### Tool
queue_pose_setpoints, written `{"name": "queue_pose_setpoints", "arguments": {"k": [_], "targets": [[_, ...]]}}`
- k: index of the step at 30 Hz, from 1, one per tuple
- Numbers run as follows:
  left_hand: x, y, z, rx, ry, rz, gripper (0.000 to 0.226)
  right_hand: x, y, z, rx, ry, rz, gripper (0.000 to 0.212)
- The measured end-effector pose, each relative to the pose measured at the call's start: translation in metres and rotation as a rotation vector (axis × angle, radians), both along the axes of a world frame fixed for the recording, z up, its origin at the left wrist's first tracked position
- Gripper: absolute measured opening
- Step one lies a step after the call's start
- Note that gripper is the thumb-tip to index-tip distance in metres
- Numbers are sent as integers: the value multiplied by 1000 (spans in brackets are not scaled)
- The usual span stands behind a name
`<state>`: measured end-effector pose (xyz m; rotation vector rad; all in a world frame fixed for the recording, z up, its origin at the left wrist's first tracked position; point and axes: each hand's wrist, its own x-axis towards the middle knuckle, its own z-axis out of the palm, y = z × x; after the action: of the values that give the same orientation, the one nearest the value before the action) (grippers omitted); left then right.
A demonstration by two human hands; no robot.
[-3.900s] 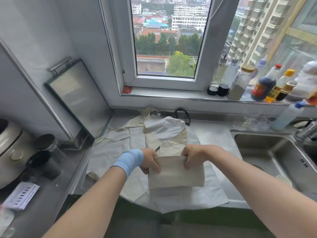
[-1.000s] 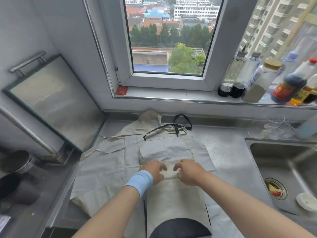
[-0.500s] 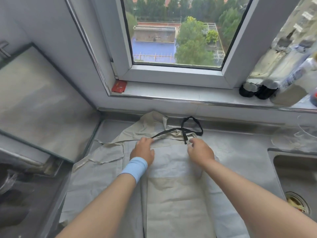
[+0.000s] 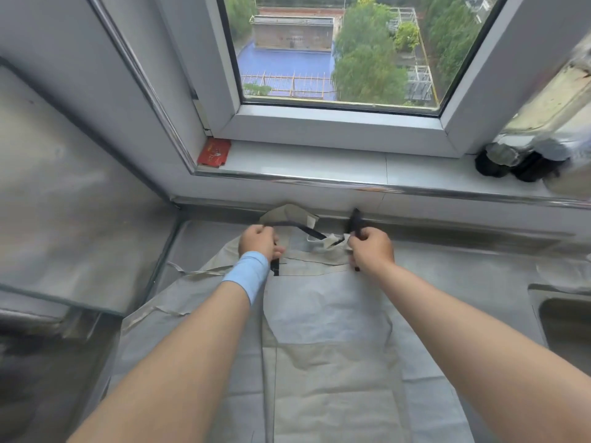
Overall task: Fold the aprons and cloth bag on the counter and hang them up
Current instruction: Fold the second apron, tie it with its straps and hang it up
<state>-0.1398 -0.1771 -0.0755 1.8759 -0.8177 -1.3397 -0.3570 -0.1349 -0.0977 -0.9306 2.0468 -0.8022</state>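
**Both hands on the black strap at the back of the counter**

Steel counter point(image 4: 447, 282) runs under a white window point(image 4: 335, 123), and we are leaning over it, looking down our own bare forearms. On the sill point(image 4: 303, 161) a small red card point(image 4: 214, 152) lies at the left corner, and two dark-based bottles point(image 4: 511, 161) stand at the right, blurred. A steel panel point(image 4: 73, 225) leans against the left wall, and the corner of a sink point(image 4: 566, 324) shows at the right edge.

Head view: pale aprons point(image 4: 192, 314) lie spread flat on the counter, overlapping, reaching from the back wall toward us. Over them lies the beige cloth bag point(image 4: 329, 362), lengthwise, its top edge far from us. A black strap point(image 4: 300, 228) arcs across the far end of the cloth, just under the sill.

Our left hand point(image 4: 259, 243), with a light blue band point(image 4: 248, 274) on the wrist, is closed around the strap's left part, knuckles up. Our right hand point(image 4: 371, 249) is closed too, pinching the strap's right end, and a short black piece sticks up above its fingers. We cannot tell whether the strap belongs to an apron or to the bag. Both hands sit near the back edge, apart from each other, with rumpled cloth between them.
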Motion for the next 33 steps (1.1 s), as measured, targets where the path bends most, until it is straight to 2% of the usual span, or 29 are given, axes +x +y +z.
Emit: {"name": "queue_pose_setpoints", "arguments": {"k": [2, 5, 6, 8, 10, 11, 14, 16, 22, 24, 28, 31, 33], "targets": [[16, 1, -3, -22, 37, 128, 33, -1, -4, 1, -27, -65, -89, 18], [38, 14, -10, 1, -211, 43, 71, 3, 3, 8, -28, -42, -17, 9], [38, 23, -8, -21, -328, -14, 70, 4, 7, 8, -21, -10, 23, 14], [32, 50, 2, -148, -517, -164, 44, 9, 21, 10, -41, 78, 69, 34], [22, 81, 10, -273, -551, -368, 26, 19, 44, 14, -118, 162, 101, 53], [18, 98, 12, -313, -528, -494, 22, 25, 59, 18, -167, 213, 134, 55], [9, 144, 9, -292, -533, -868, 15, 41, 109, 24, -185, 392, 372, 35], [4, 174, 7, -265, -555, -1018, 11, 47, 146, 27, -141, 410, 616, 17], [11, 250, 5, -133, -629, -1180, 13, 53, 247, 32, 193, 395, 1052, 1], [13, 272, 5, -114, -645, -1226, 12, 54, 275, 26, 253, 394, 1110, 8], [12, 310, 0, -93, -664, -1313, 6, 52, 316, 19, 189, 433, 1149, 30], [19, 338, -6, -144, -737, -1398, 21, 46, 337, 18, 94, 553, 1238, 55], [27, 352, -10, -206, -776, -1394, 28, 44, 350, 16, 13, 670, 1300, 60]]}}
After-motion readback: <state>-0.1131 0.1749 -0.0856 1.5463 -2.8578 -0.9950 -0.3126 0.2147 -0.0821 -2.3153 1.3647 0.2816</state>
